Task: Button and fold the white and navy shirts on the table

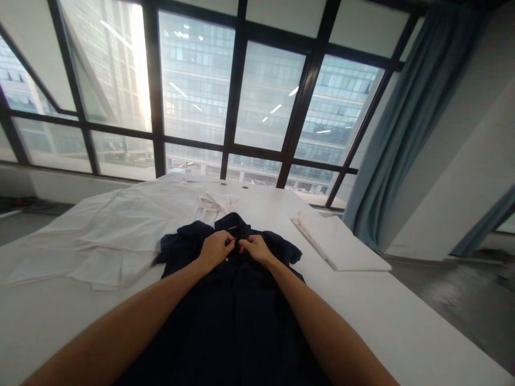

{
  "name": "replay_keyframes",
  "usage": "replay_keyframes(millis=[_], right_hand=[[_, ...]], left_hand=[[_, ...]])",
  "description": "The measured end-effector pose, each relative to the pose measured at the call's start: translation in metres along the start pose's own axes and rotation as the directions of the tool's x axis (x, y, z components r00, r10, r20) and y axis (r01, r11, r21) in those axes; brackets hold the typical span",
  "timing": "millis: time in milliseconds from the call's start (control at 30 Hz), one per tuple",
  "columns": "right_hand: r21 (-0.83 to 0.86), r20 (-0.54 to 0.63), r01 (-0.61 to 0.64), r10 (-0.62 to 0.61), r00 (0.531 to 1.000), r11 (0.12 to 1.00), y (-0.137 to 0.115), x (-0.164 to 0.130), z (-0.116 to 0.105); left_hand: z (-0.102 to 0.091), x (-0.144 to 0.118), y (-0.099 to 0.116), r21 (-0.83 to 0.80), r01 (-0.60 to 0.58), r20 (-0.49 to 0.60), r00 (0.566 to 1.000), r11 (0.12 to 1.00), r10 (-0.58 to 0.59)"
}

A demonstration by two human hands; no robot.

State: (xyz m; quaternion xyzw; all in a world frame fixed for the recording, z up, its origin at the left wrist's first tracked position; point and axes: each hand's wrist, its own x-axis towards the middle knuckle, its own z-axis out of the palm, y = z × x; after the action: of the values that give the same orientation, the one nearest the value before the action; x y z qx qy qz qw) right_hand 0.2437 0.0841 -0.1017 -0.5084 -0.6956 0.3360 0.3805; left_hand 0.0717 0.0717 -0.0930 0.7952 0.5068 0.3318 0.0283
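A dark navy shirt [233, 300] lies spread on the white table, its collar [232, 221] at the far end and its front facing up. Just below the collar, my left hand [217, 247] pinches the front edge of the shirt. Close beside it, my right hand [256, 249] pinches the opposite edge, fingertips a small gap from the left ones. A pale button shows under my left hand. What exactly sits between the fingertips is too small to make out.
White garments [116, 220] lie spread over the left of the white table [402, 316]. A folded white cloth [341, 244] rests on the right. Beyond the table stand large dark-framed windows [197, 80] and a blue curtain [406, 134].
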Motion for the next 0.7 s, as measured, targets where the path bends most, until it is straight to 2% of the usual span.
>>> replay_keyframes(millis=[100, 200, 267, 333, 367, 433, 467, 533, 600, 700], right_hand=[[-0.099, 0.003, -0.009, 0.010, 1.000, 0.995, 0.000, 0.001, 0.003], [-0.303, -0.086, -0.010, -0.017, 0.996, 0.953, -0.004, 0.001, 0.000], [-0.446, -0.156, -0.050, -0.022, 0.988, 0.894, -0.006, 0.001, -0.010], [-0.573, -0.167, -0.072, -0.031, 0.985, 0.816, -0.005, 0.000, -0.029], [-0.623, -0.147, -0.069, -0.030, 0.989, 0.779, -0.003, 0.000, -0.040], [-0.695, -0.102, -0.083, 0.016, 0.995, 0.715, 0.004, -0.001, -0.062], [-0.718, -0.094, -0.117, 0.071, 0.993, 0.687, 0.009, -0.001, -0.072], [-0.745, -0.105, -0.209, 0.199, 0.974, 0.633, 0.017, -0.002, -0.086], [-0.753, -0.065, -0.241, 0.294, 0.953, 0.613, 0.018, -0.004, -0.093], [-0.696, 0.096, -0.187, 0.348, 0.933, 0.693, 0.000, -0.012, -0.100]], left_hand=[[0.001, 0.001, -0.002, -0.069, 0.009, -0.029, 1.000, 0.998, -0.011], [0.001, 0.004, -0.004, -0.068, 0.010, -0.064, 0.998, 0.998, -0.014], [-0.005, 0.007, -0.007, -0.013, 0.039, -0.108, 0.993, 0.999, -0.040], [-0.018, 0.011, -0.014, 0.100, 0.078, -0.116, 0.991, 0.992, -0.066], [-0.026, 0.012, -0.019, 0.174, 0.103, -0.086, 0.992, 0.979, -0.089], [-0.044, 0.013, -0.027, 0.310, 0.145, 0.067, 0.983, 0.940, -0.174], [-0.052, 0.012, -0.030, 0.353, 0.157, 0.161, 0.961, 0.922, -0.226], [-0.065, 0.007, -0.033, 0.342, 0.177, 0.301, 0.910, 0.923, -0.286], [-0.073, 0.001, -0.029, 0.253, 0.197, 0.333, 0.901, 0.947, -0.277], [-0.092, -0.007, -0.022, 0.160, 0.218, 0.287, 0.923, 0.963, -0.257]])
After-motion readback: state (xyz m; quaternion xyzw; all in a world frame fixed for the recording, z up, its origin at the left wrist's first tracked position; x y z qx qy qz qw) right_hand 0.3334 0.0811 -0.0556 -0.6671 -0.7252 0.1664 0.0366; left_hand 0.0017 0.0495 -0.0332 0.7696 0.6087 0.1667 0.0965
